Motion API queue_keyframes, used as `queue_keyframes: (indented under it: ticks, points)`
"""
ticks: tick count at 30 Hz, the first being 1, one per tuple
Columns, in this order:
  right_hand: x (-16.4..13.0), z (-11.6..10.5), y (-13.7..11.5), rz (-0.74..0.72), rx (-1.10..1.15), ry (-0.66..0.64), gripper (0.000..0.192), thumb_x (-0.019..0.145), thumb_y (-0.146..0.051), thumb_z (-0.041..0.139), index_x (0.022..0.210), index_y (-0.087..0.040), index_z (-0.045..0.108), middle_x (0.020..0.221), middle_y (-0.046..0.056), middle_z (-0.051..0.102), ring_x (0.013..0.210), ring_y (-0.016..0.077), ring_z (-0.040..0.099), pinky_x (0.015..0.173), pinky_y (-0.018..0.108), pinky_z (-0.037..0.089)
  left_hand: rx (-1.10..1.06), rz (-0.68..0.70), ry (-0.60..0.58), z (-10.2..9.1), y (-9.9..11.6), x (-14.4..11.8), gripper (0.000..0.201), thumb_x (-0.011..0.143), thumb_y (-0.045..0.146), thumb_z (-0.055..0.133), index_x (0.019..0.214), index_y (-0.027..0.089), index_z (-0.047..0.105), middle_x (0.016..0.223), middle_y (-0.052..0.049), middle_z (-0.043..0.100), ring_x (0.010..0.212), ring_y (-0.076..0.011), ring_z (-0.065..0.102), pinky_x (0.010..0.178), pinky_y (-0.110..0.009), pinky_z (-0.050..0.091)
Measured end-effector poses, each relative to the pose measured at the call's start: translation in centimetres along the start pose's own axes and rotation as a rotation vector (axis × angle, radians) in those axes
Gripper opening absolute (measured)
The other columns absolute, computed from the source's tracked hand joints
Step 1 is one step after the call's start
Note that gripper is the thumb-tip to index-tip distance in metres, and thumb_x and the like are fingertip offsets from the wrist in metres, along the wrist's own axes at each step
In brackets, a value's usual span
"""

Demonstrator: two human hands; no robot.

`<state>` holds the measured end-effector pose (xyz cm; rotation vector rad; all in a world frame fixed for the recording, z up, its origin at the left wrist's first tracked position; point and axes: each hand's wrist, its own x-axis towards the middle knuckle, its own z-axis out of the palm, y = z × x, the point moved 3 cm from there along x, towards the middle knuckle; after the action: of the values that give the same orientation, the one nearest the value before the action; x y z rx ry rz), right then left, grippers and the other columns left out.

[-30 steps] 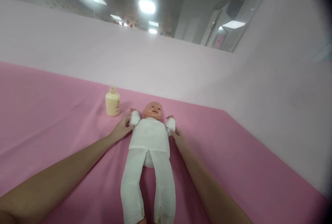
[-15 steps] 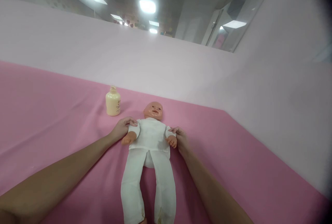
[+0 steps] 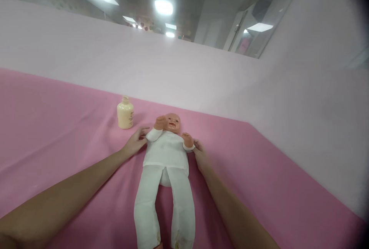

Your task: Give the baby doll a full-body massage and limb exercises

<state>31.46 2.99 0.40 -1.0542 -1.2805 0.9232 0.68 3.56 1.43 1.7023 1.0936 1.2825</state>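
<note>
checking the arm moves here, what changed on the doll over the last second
Both doll arms were swung down to its sides half a second ago and are now raised, small hands lifted near its head. The left hand holds one sleeve and the right hand the other wrist, guiding them up. The doll's body and legs, the cream bottle and the pink cloth stayed put.

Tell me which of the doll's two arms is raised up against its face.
The arm held by the left hand, on the bottle's side; the other arm stops short of the face.
</note>
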Motion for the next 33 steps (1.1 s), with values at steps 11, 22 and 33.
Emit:
queue_keyframes:
  ticks: [11, 22, 33]
  points:
    - [-1.8, 0.4, -3.2, -0.239, -0.373, 0.082, 0.042, 0.09, -0.037, 0.049, 0.131, -0.025, 0.046, 0.132, 0.012, 0.051, 0.114, 0.0219, 0.055, 0.095, 0.04, 0.05, 0.331, 0.075, 0.061, 0.0, 0.0, 0.0, 0.052, 0.089, 0.039, 0.047, 0.138, 0.022, 0.048, 0.139, -0.007, 0.056, 0.12, -0.0252, 0.056, 0.105, -0.041, 0.042]
    - [-0.4, -0.6, -0.3, -0.06, -0.477, 0.07, 0.041, 0.086, -0.038, 0.046, 0.123, -0.024, 0.056, 0.13, 0.01, 0.057, 0.115, 0.0241, 0.055, 0.097, 0.044, 0.048, 0.363, -0.107, -0.015, -0.1, -0.5, 0.2, 0.066, 0.087, 0.05, 0.05, 0.146, 0.024, 0.041, 0.135, -0.006, 0.06, 0.119, -0.0292, 0.058, 0.101, -0.044, 0.044]
    - [-1.1, -0.1, -1.9, 0.017, -0.46, 0.058, 0.042, 0.082, -0.038, 0.047, 0.122, -0.024, 0.053, 0.126, 0.006, 0.061, 0.11, 0.0253, 0.059, 0.099, 0.047, 0.045, 0.308, -0.133, -0.01, -0.2, -1.3, 0.4, 0.069, 0.084, 0.051, 0.054, 0.146, 0.025, 0.04, 0.137, -0.007, 0.059, 0.121, -0.0289, 0.057, 0.102, -0.043, 0.044]
